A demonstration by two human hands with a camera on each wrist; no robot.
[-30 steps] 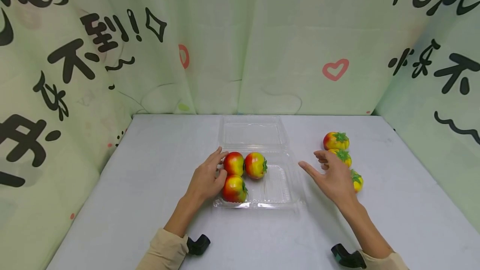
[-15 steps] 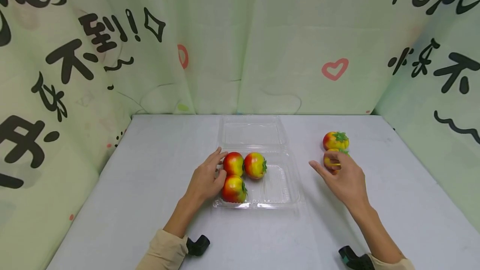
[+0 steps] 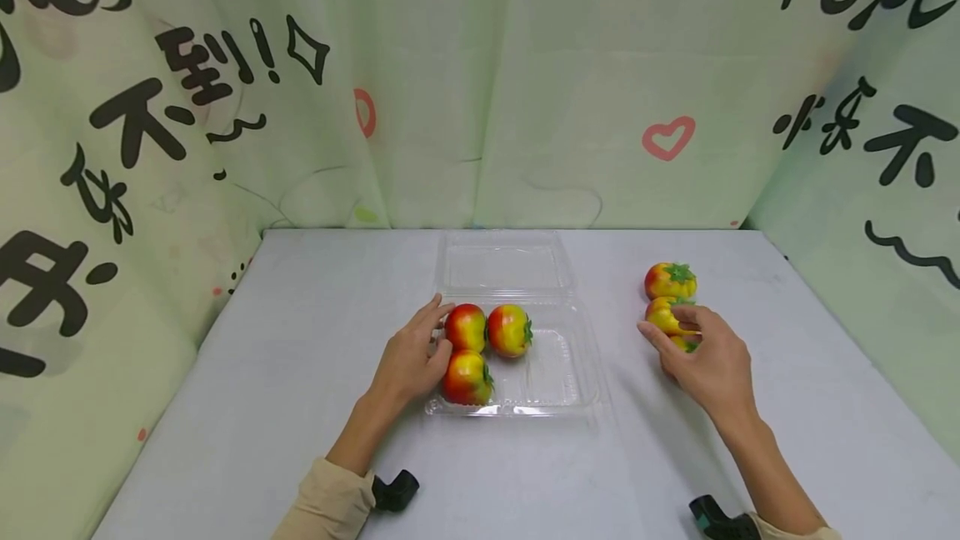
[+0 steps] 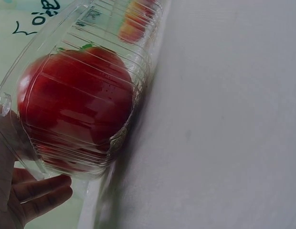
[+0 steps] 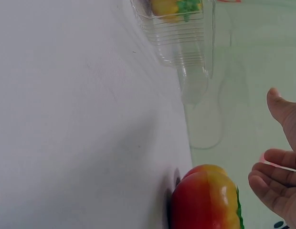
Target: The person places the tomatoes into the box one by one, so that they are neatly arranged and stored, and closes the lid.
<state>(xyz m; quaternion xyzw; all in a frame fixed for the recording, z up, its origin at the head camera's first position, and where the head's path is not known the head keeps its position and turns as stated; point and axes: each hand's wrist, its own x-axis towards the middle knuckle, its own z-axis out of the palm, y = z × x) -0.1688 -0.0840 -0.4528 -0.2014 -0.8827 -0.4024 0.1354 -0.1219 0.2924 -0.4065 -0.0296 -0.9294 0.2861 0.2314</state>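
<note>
A clear plastic clamshell box [image 3: 555,369] lies with its lid back, holding three red-and-yellow fruits [image 3: 509,331] with green leafy caps in its left half. My left hand [image 3: 408,361] rests at the box's left rim, thumb and index fingertips beside the fruits. In the left wrist view its other fingers [image 4: 43,193] show loosely bent past the box's end. Out to the right, my right hand [image 3: 708,365] reaches over a row of like fruits [image 3: 670,281], thumb and fingers spread around the nearer ones and partly hiding them. The right wrist view shows this hand with nothing in its grip.
The flat transparent lid [image 3: 506,267] lies toward the back of the white table [image 3: 352,290]. A pale green printed curtain [image 3: 570,90] hangs behind and along both sides. Black wrist mounts [image 3: 396,490] jut from the sleeves.
My right hand has moved right and slightly down, coming over the nearer fruits of the row. My left hand and the box have stayed in place.
</note>
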